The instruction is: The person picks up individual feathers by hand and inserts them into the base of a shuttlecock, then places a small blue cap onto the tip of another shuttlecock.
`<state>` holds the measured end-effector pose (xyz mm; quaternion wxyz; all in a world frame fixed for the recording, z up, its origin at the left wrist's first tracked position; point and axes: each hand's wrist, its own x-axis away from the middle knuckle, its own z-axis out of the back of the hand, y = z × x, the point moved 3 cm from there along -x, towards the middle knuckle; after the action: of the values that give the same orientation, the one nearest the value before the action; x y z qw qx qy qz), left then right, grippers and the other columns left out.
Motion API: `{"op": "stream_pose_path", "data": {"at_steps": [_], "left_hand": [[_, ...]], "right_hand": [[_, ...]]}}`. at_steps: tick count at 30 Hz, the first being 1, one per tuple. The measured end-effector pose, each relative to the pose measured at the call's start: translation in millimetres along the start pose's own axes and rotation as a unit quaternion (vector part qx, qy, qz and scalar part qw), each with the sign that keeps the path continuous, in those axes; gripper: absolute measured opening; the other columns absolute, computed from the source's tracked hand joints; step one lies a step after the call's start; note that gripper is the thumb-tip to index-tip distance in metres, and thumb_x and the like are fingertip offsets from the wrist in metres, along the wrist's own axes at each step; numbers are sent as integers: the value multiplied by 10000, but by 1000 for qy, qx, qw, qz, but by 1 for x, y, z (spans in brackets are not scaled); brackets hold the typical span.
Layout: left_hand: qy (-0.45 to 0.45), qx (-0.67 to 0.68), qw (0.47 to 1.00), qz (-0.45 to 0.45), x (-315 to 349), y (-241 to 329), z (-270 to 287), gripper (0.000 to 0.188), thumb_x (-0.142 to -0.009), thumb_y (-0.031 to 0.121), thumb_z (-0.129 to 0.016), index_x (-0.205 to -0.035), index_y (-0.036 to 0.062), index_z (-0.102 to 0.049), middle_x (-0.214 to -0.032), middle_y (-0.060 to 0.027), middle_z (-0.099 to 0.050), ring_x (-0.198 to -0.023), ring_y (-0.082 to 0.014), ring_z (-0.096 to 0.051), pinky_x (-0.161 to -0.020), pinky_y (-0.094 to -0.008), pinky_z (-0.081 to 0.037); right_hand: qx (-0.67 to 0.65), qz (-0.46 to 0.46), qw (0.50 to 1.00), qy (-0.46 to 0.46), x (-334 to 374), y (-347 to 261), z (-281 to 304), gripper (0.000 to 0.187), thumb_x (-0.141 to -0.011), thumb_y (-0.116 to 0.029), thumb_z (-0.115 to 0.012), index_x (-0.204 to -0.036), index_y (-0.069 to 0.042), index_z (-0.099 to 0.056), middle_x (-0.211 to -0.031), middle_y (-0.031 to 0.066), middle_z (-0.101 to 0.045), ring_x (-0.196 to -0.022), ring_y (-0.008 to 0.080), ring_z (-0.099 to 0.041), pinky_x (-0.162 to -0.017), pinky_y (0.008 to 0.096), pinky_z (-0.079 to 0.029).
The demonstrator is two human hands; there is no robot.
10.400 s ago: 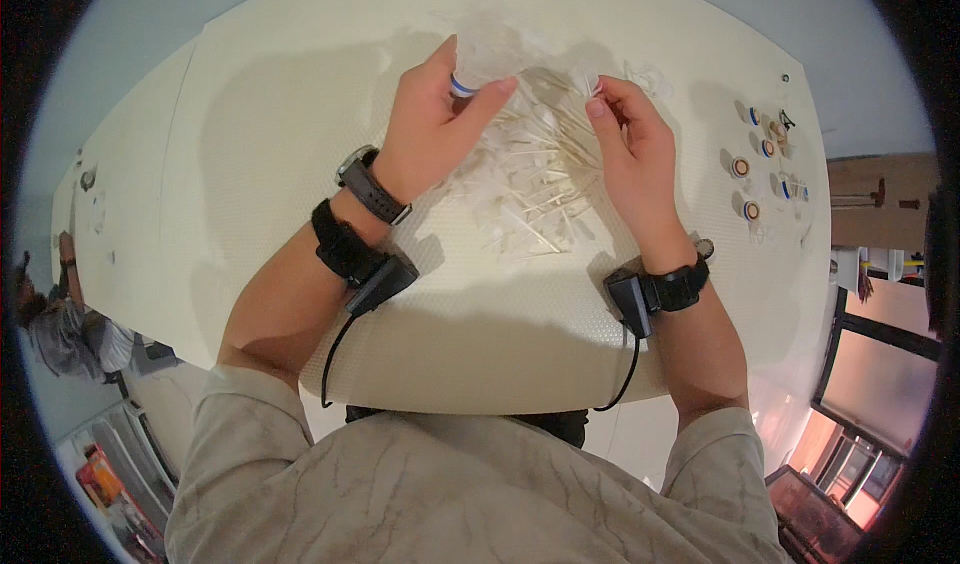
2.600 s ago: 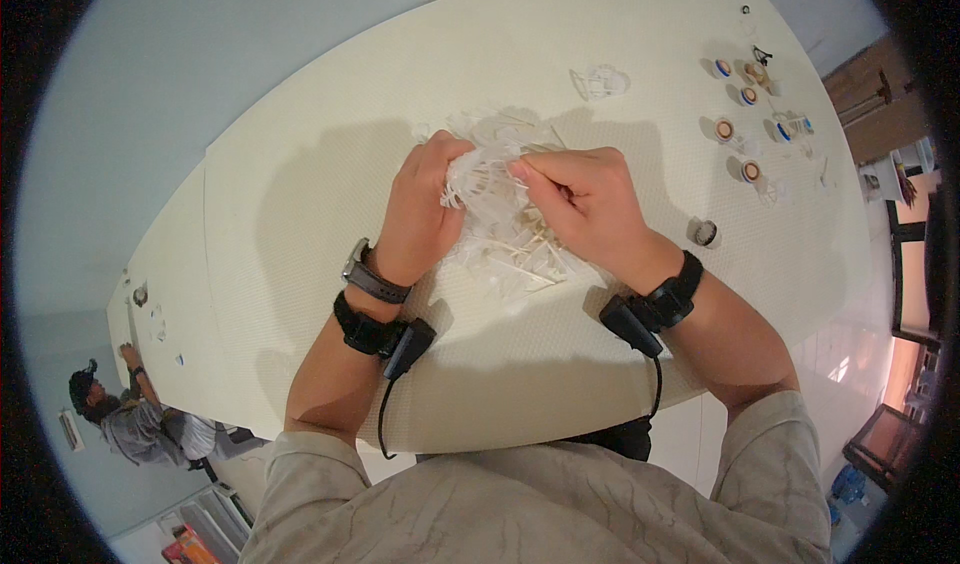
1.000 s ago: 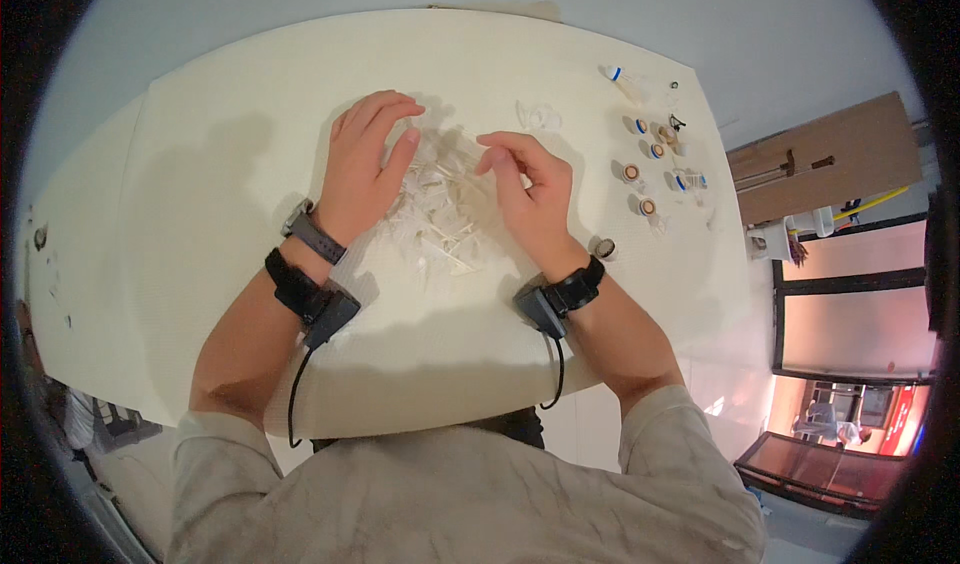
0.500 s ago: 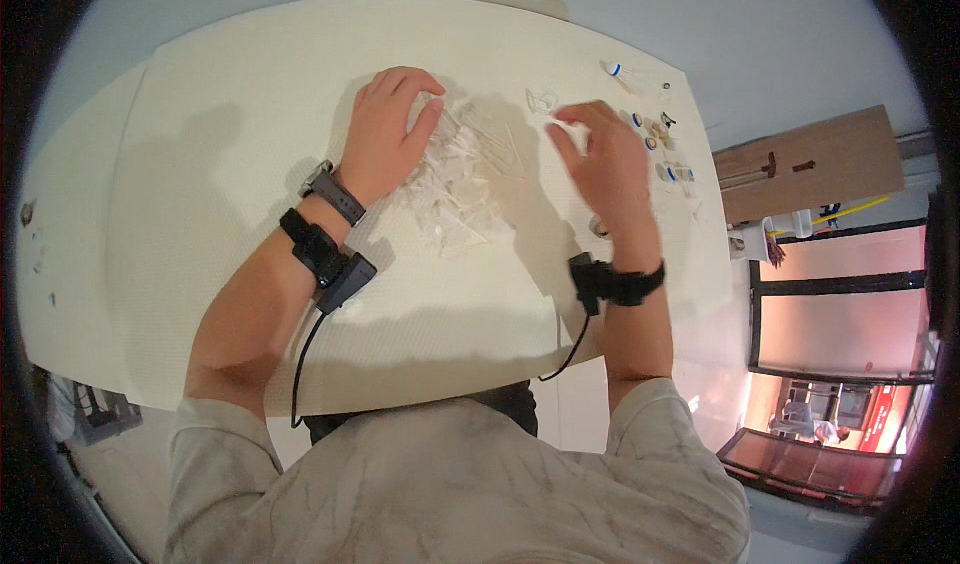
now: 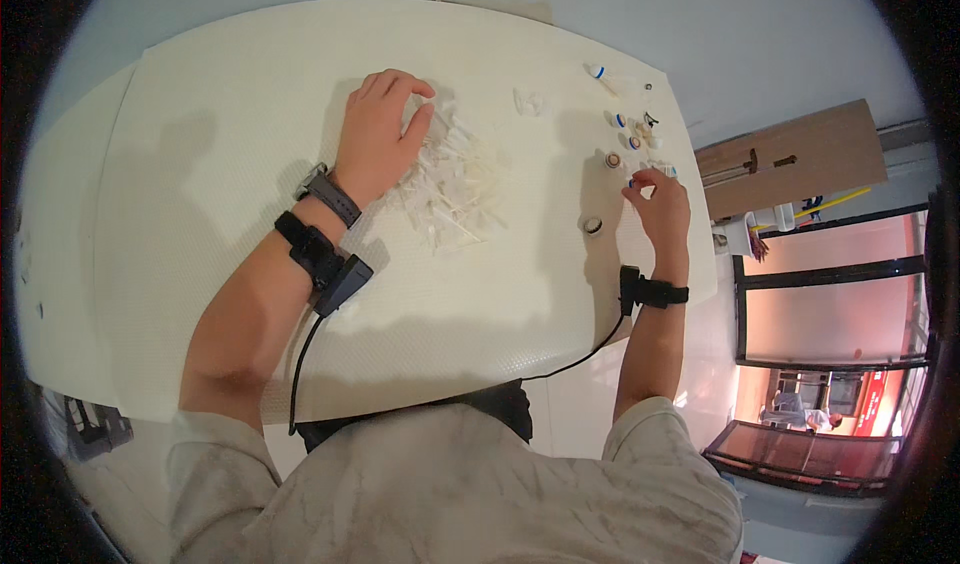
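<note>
My left hand [image 5: 378, 134] rests at the left edge of a loose pile of thin white strips [image 5: 455, 189] on the table. Its thumb stands apart from the curved index finger, and nothing shows between them. Over at the right side of the table, my right hand [image 5: 662, 209] bends its thumb and fingers together around a small blue-rimmed piece [image 5: 632, 183], mostly hidden by the fingertips. Just beyond that hand lie several small round pieces, among them a brown-centred ring [image 5: 613, 161] and a blue-rimmed one [image 5: 634, 144]. A dark-rimmed ring [image 5: 593, 226] lies left of my right wrist.
A blue-capped clear bottle [image 5: 597, 72] lies at the far right of the white table [image 5: 250, 74]. Some clear, crumpled material [image 5: 528, 102] sits beyond the pile. Right of the table are a brown board [image 5: 800, 154] and a white container [image 5: 738, 236]. Cables hang from both wrist straps.
My right hand has moved right and nearer to me, from beside the clear material to the small round pieces, and its fingers have closed. The left hand stays by the pile.
</note>
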<state>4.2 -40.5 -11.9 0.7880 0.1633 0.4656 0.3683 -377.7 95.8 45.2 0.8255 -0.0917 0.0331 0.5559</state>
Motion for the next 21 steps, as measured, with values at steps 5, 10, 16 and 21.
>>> {"op": "stream_pose_path", "data": {"at_steps": [5, 10, 16, 21], "left_hand": [[14, 5, 1000, -12, 1, 2, 1, 168, -908, 112, -626, -1066, 56, -639, -1103, -115, -635, -1062, -333, -569, -939, -423, -446], [18, 0, 1000, -6, 0, 0, 1, 168, -910, 140, -634, -1066, 79, -632, -1087, -77, -622, -1102, -296, -563, -977, -432, -420], [11, 22, 1000, -2, -1, 6, 6, 191, -907, 142, -648, -1087, 81, -635, -1169, -103, -616, -1163, -320, -544, -1031, -435, -406], [63, 27, 997, -27, -3, 17, 19, 193, -898, 122, -658, -1084, 77, -632, -1129, -113, -616, -1139, -312, -549, -1004, -414, -416]], "right_hand": [[-87, 99, 989, 70, -16, -18, 8, 300, -762, -201, -831, -1017, -85, -723, -926, 54, -744, -915, 278, -692, -801, 402, -541], [-21, 104, 994, 29, -35, -37, -8, 262, -772, -135, -811, -1002, -74, -699, -887, 82, -745, -854, 302, -705, -770, 409, -549], [-25, 81, 996, 23, -45, -31, -13, 266, -782, -133, -799, -1021, -83, -695, -900, 95, -747, -866, 310, -708, -765, 414, -555], [-5, 121, 992, 14, -39, -35, -12, 260, -787, -135, -802, -1019, -83, -697, -903, 92, -747, -868, 295, -712, -763, 407, -558]]}}
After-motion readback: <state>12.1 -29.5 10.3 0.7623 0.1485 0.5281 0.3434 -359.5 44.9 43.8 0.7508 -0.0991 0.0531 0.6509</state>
